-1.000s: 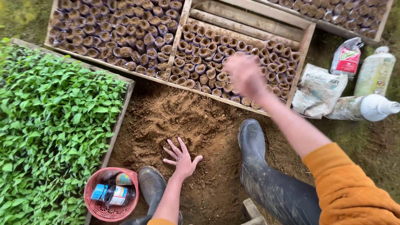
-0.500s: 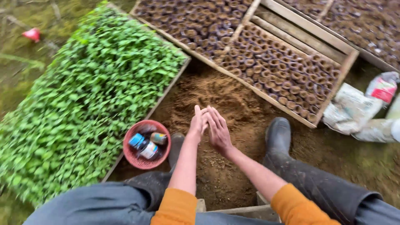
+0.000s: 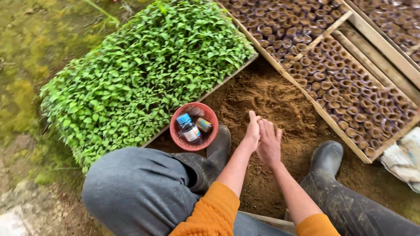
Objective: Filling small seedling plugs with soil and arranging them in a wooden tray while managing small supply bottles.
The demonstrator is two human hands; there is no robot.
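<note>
Outdoor ground: loose brown soil (image 3: 280,100) at frame centre (raked, dry). Left hand (image 3: 253,131) and right hand (image 3: 269,144) press together above it, fingers extended, gripping nothing. Red basket (image 3: 177,131) just left; seedling tray (image 3: 140,74) upper left.

The one camera sits on my head, looking steeply down past my knees at close range; soil patch (image 3: 280,109) at centre, seedling bed (image 3: 144,74) toward ten o'clock, pot trays (image 3: 350,83) toward two.
</note>
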